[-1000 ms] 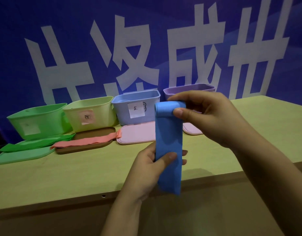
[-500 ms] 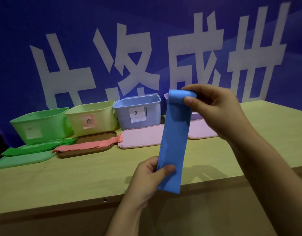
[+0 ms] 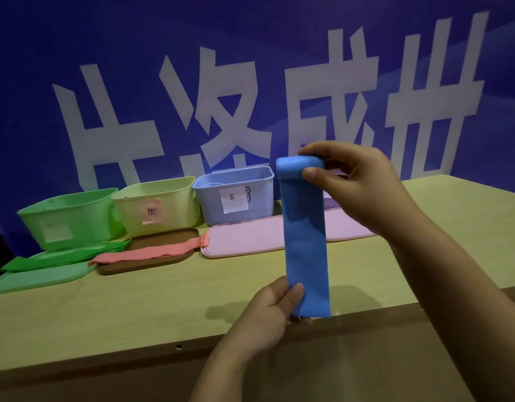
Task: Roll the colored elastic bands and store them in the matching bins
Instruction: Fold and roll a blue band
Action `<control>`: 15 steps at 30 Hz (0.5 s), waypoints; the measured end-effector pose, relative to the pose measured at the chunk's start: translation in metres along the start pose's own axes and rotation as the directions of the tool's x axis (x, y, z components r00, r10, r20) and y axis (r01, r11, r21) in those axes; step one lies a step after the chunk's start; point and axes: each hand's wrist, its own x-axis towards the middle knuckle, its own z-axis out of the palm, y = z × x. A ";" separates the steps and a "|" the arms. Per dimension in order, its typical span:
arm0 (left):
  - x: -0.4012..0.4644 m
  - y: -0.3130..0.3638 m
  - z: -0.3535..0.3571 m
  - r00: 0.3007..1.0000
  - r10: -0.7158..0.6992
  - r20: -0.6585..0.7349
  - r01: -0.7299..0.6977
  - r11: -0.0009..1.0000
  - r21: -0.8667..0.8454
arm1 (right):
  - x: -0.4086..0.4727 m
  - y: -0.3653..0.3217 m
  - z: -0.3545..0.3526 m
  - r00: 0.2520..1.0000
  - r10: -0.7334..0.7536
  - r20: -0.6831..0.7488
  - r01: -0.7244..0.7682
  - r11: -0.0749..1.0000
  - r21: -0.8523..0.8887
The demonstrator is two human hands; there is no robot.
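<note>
A flat blue elastic band [image 3: 305, 242] is hanging upright in the air in front of the pale wooden table [image 3: 134, 300], stretched between two bare hands. Its top end is curled into a small roll, and the right hand [image 3: 355, 184] is pinching that roll, thumb on the near face and fingers wrapping over the top and behind. The left hand [image 3: 268, 311] is gripping the band's lower left edge, with the thumb pressing on the front and the other fingers hiding behind the strip; the band's bottom end is hanging just past them.

Taking the blue band as the landmark, a light blue plastic bin [image 3: 236, 195] with a white paper label is standing on the table just behind and to the left of it. Further left of the band a pale yellow plastic bin [image 3: 157, 204] with a pink label and a bright green plastic bin [image 3: 67, 219] are sitting in the same row. In front of those bins, a salmon-pink elastic band [image 3: 152, 253] is lying across a flat brown oval lid [image 3: 169, 256], and a green elastic band [image 3: 64, 256] is lying over a flat mint-green lid [image 3: 38, 278]. A flat pink lid [image 3: 244, 242] is resting directly behind the band's middle. A blue backdrop [image 3: 250, 39] with large white characters is standing behind everything.
</note>
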 end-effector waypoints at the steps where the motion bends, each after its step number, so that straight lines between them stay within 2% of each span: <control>1: -0.001 -0.002 -0.001 1.000 -0.022 0.021 0.021 0.999 0.044 | -0.002 -0.002 -0.002 0.998 0.001 0.062 -0.003 1.000 0.024; 3: -0.002 -0.003 -0.005 0.997 -0.060 0.046 0.052 0.986 0.158 | -0.008 -0.004 -0.006 0.989 -0.006 0.144 -0.003 0.998 0.067; 5: -0.001 0.001 -0.014 0.998 -0.064 -0.008 0.064 0.982 0.178 | -0.015 -0.006 -0.008 0.984 -0.022 0.176 0.005 0.995 0.100; 7: 0.000 0.010 -0.026 0.992 0.058 -0.108 -0.040 0.986 0.161 | -0.021 -0.009 -0.009 0.982 -0.049 0.185 0.025 0.992 0.126; 10: -0.004 0.045 -0.031 0.947 0.274 -0.166 -0.281 0.959 -0.019 | -0.027 -0.014 -0.007 0.976 -0.076 0.203 0.044 0.986 0.159; 12: -0.007 0.064 -0.027 0.913 0.305 -0.271 -0.352 0.925 -0.143 | -0.030 -0.015 -0.003 0.972 -0.090 0.215 0.054 0.984 0.170; 15: -0.012 0.077 -0.017 0.896 0.301 -0.328 -0.365 0.918 -0.154 | -0.035 -0.017 0.000 0.972 -0.107 0.208 0.068 0.980 0.186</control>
